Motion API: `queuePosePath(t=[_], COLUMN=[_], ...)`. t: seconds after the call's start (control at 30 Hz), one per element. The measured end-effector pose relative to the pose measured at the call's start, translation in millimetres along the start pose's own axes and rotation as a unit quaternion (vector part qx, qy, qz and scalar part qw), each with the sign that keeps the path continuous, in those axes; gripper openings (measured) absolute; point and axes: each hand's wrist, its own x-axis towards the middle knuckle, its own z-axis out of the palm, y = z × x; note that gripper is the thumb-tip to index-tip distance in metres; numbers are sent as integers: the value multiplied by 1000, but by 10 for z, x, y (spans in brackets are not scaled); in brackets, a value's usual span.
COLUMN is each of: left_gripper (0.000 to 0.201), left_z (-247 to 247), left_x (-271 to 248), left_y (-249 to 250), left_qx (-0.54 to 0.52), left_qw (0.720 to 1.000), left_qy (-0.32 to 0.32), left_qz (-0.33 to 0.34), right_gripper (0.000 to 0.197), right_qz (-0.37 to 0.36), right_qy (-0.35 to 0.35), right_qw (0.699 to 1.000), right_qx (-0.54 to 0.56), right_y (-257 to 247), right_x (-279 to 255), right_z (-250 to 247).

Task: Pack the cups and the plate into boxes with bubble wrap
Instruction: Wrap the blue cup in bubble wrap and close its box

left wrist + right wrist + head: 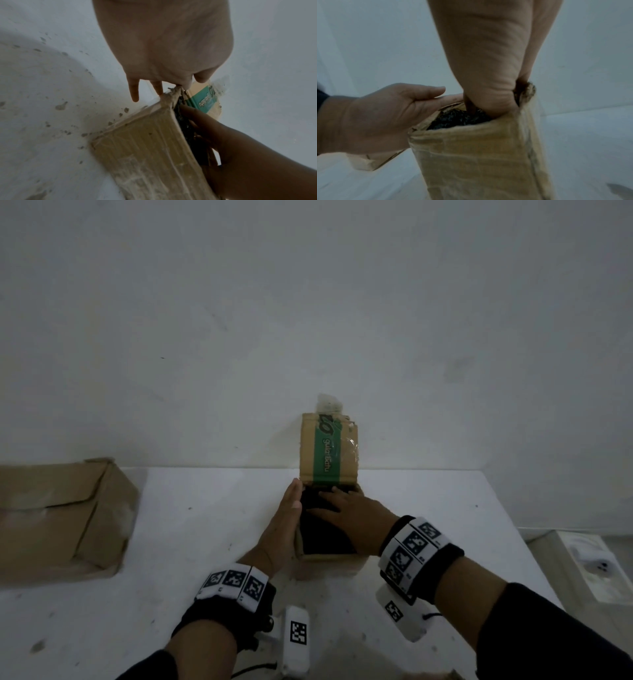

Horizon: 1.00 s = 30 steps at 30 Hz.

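Cardboard box (327, 556) braced by flat, straight-fingered left hand (284, 522); right hand (349, 508), fingers spread, presses dark bubble wrap (460, 119) down inside; lid flap (329, 453) upright, clear.

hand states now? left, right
Left hand: open, flat against the box side.
Right hand: open, pressing the black wrap in the box.

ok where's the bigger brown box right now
In the head view the bigger brown box lies at the table's far left edge, apart from both hands.
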Motion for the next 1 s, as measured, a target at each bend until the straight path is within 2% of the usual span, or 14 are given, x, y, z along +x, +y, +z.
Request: queuePosePath(t=[0.17,0.27,0.33,0.4,0.43,0.47,0.53,0.6,0.7,0.77,0.8,0.87,0.93,1.0], left_gripper=[58,45,45,46,46,46,45,45,45,45,46,49,54,60], left_z=[10,5,-2,-15,-23,-31,-32,-14,5,-24,-60,-152,-222,-243], left_x=[-11,-21,-25,-33,-39,-43,-58,-81,-129,-147,-146,-115,-96,-99], left_y=[15,22,32,52,60,63,77,137,301,373,387,368,326,322], left_qx=[13,2,3,8,12,14,20,19,-16,-43,-57,-108,-156,-163], left_qw=[1000,1000,1000,1000,1000,1000,999,999,998,996,994,988,980,977], left_qy=[-1,0,-2,-6,-7,-9,-5,-1,-6,-9,-5,10,11,-2], left_qz=[-1,-8,-18,-25,-27,-26,-30,-36,-56,-80,-92,-108,-125,-136], right_gripper=[70,76,68,51,44,36,34,46,73,77,72,56,32,31], right_qz=[24,77,99,86,88,110,187,259,264,245,245,234,206,166], right_qy=[31,41,49,115,183,258,400,461,365,333,335,352,366,374], right_qw=[999,982,960,954,942,916,834,753,658,596,587,598,637,701], right_qx=[21,167,257,262,269,288,332,391,603,688,695,681,647,584], right_y=[-42,-183,-276,-306,-276,-231,-89,70,208,264,284,306,278,245], right_x=[-16,16,47,66,77,83,116,156,178,158,135,75,0,-83], right_z=[74,64,68,59,77,70,69,50,-38,-52,-46,1,76,192])
